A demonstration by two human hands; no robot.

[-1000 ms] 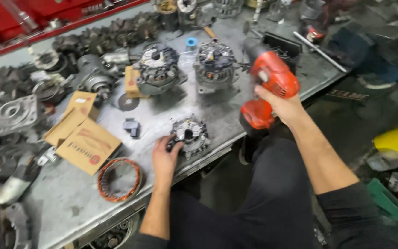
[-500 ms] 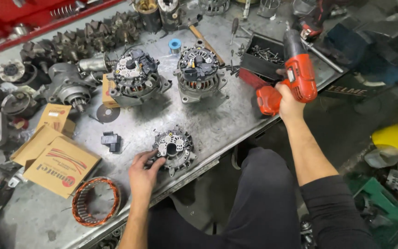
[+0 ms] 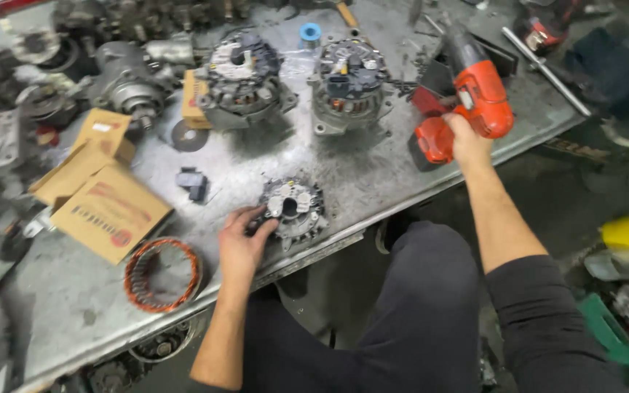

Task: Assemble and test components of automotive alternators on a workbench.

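Two bare hands work over a scratched grey metal workbench (image 3: 373, 182), seen from above by the person's head camera. Left hand (image 3: 245, 244) rests at the near edge of the bench, fingers spread and curled against the left side of a small round silver alternator end housing (image 3: 294, 207) that lies flat on the bench; the grip is loose, touching rather than clenched. Right hand (image 3: 467, 142) is clenched around the handle of a red and black cordless power drill (image 3: 475, 102), held above the right end of the bench, well apart from the housing, its black nose pointing up and away.

Behind the housing stand two larger grey alternators side by side: one to the left (image 3: 242, 80) and one to the right (image 3: 349, 84). A small dark grey plastic part (image 3: 192, 182) lies just left of the housing. Further left are brown cardboard boxes (image 3: 107, 207), and near them, close to the bench edge, a ring of copper stator windings (image 3: 163, 275). More grey motor parts crowd the far left. Dark trousers (image 3: 424, 313) show below the bench edge.
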